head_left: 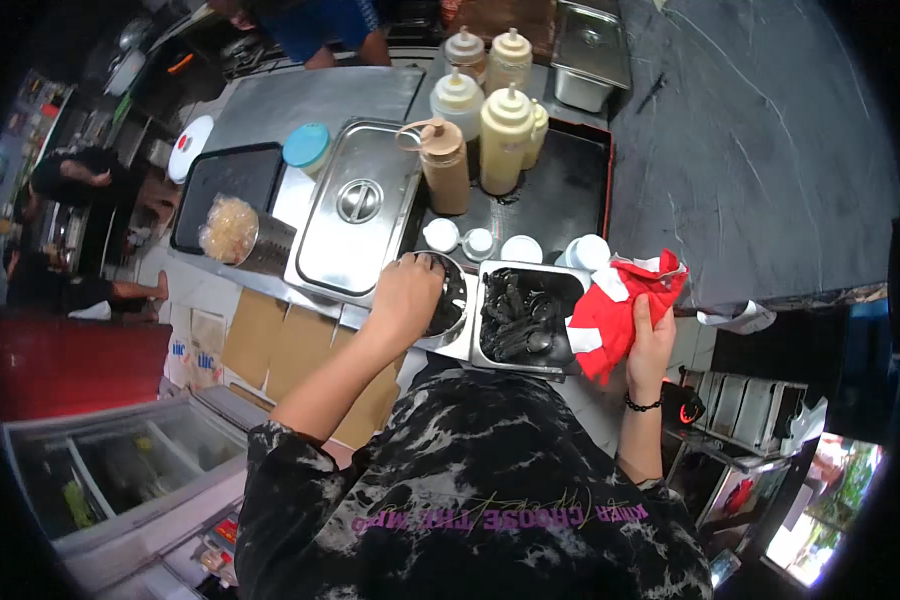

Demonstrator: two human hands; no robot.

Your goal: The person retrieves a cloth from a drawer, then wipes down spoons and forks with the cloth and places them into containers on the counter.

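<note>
Red-and-white cloth [610, 318] gripped in right hand [652, 343], beside steel pan [515, 366] of black cutlery [515, 320]. Left hand [410, 294] reaches fingers-down into round steel container [465, 312]; I cannot tell if it grips anything. I read "CHOOSE THE" in purple, upside down, on patterned shirt [445, 440]; blue letters on pale cardboard [205, 338] unclear to me. I count six squeeze bottles [507, 145], two lidded steel pans [345, 235], one turquoise lid [307, 146], one black bracelet [643, 405]
</note>
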